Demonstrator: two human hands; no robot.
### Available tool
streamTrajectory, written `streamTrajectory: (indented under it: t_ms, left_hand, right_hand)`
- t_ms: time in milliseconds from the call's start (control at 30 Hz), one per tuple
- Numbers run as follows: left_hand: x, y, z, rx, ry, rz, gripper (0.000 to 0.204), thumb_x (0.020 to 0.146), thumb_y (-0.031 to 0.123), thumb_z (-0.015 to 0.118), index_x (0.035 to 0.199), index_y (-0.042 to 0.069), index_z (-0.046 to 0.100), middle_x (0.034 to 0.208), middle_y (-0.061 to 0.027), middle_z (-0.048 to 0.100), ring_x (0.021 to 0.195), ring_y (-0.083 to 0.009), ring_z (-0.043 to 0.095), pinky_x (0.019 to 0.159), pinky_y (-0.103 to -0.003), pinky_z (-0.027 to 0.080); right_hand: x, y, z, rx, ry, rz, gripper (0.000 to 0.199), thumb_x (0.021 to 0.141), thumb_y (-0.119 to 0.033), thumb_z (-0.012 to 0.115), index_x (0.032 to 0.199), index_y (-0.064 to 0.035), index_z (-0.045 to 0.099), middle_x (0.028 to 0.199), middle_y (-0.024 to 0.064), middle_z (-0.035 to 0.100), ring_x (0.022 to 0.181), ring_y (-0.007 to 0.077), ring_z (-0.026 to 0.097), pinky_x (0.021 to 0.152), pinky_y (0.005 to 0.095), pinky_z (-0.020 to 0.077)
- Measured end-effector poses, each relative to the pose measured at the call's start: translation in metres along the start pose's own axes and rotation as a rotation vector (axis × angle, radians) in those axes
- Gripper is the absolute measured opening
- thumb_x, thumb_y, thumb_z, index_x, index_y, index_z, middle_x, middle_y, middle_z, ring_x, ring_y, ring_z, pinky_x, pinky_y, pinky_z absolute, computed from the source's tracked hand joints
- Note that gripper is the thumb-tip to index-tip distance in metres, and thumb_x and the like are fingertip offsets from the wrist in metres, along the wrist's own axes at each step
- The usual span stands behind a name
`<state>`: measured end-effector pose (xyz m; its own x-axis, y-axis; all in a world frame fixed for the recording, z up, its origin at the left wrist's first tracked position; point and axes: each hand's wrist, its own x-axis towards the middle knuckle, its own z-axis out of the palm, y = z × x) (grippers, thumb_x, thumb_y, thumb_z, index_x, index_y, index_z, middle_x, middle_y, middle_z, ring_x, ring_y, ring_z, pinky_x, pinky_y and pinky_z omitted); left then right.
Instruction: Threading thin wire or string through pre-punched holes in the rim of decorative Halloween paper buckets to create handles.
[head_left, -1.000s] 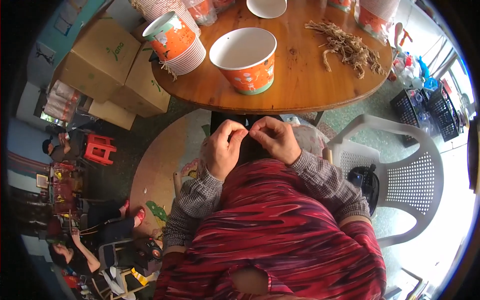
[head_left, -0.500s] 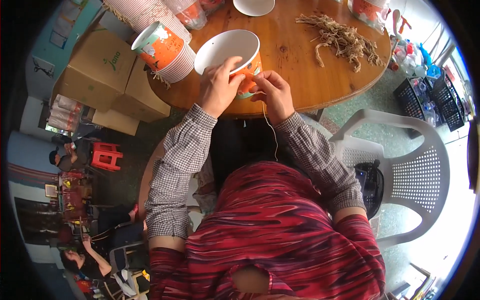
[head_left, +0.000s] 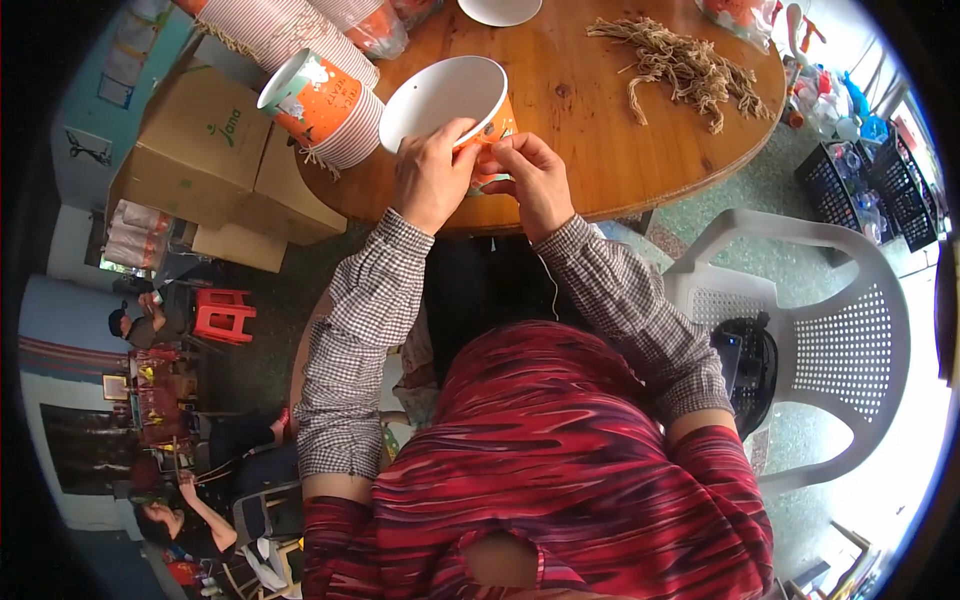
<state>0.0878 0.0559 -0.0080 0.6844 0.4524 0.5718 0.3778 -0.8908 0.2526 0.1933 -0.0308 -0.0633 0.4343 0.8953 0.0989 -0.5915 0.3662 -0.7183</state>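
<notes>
A large paper bucket, white inside with an orange printed wall, leans at the near edge of the round wooden table, its mouth tilted up. My left hand grips its near side, fingers over the rim and thumb on the outer wall. Against that wall my right hand is closed in a pinch, its fingertips close to my left thumb. A thin pale string hangs below my right hand toward my lap. The string's upper part and the pinched spot are hidden by my fingers.
Left of the bucket lies a stack of matching buckets, with longer stacks behind. A heap of knotted twine lies on the table. Cardboard boxes stand left, a grey plastic chair right. Two people sit at far left.
My right fingertips have moved left and slightly up along the bucket wall, closer to my left thumb. Less of the hanging string shows. The whole view has shifted slightly.
</notes>
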Motion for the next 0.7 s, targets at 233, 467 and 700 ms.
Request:
streamTrajectory:
  t_ms: [233,467,700]
  left_hand:
    - [0.0,0.006,-0.002,0.02,-0.005,-0.02,0.025,0.081,0.017,0.062,0.105,0.008,0.061,0.096,-0.0109,0.067,0.088,-0.0282,0.063,0.082,-0.038,0.043]
    - [-0.001,0.004,-0.002,0.023,0.011,0.002,0.026,0.081,0.016,0.062,0.106,0.008,0.061,0.097,-0.0113,0.066,0.088,-0.0283,0.063,0.083,-0.038,0.042]
    - [0.0,0.004,-0.001,0.02,-0.011,-0.011,0.026,0.081,0.015,0.062,0.106,0.008,0.062,0.094,-0.0123,0.067,0.086,-0.0281,0.063,0.082,-0.037,0.042]
  right_hand:
    - [0.001,0.005,0.001,0.003,0.009,-0.025,0.012,0.09,-0.017,0.057,0.089,-0.0051,0.055,0.081,0.0047,0.063,0.073,0.0124,0.062,0.063,0.0263,0.0534]
    - [0.0,0.006,0.004,0.078,0.053,-0.01,0.012,0.09,-0.017,0.057,0.09,-0.0059,0.053,0.08,0.005,0.062,0.072,0.0133,0.063,0.062,0.0262,0.054]
    - [0.004,0.014,0.005,0.07,0.064,-0.022,0.012,0.09,-0.017,0.057,0.09,-0.006,0.053,0.079,0.0048,0.062,0.069,0.0138,0.061,0.062,0.0284,0.0544]
